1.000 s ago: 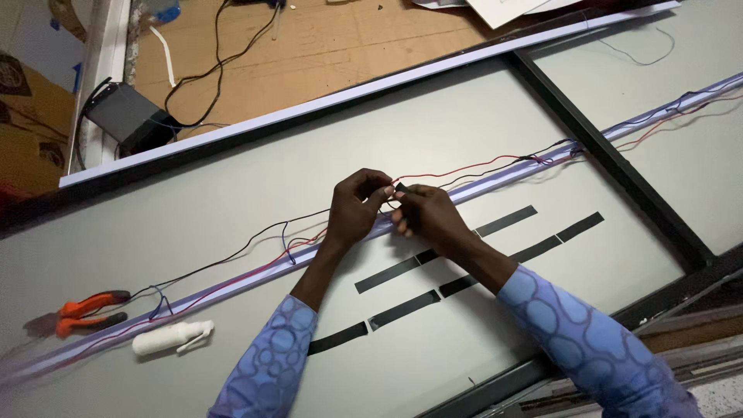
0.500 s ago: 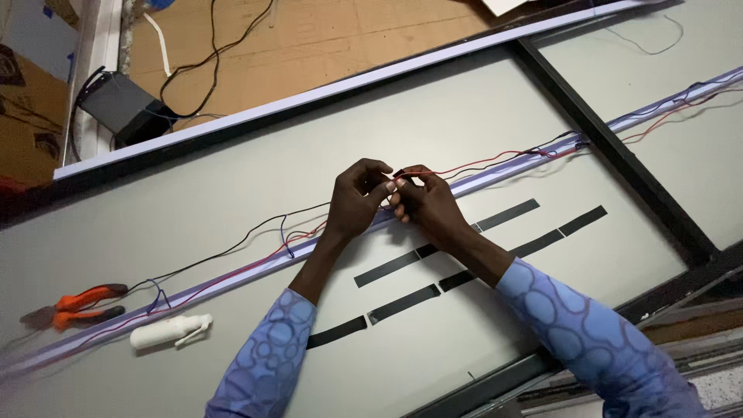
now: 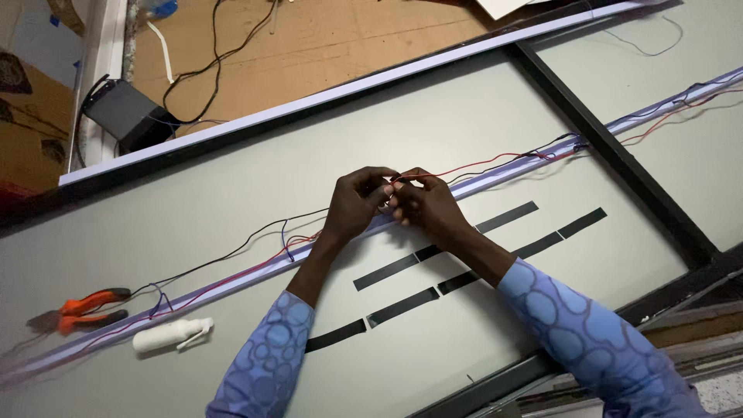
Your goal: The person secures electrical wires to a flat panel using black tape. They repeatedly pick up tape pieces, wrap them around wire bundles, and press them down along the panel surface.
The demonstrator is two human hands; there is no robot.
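Left hand (image 3: pixel 357 207) and right hand (image 3: pixel 424 205), fingertips pressed together, pinch a thin red wire (image 3: pixel 495 161) just above the pale strip (image 3: pixel 255 271) that crosses the grey panel (image 3: pixel 232 193); compared with a second earlier, the hands have closed tighter and sit slightly farther left, suggesting the joint is being twisted shut. Black tape pieces (image 3: pixel 402 267) lie near; orange pliers (image 3: pixel 81 308) and a white bottle (image 3: pixel 166 335) rest well apart at left.
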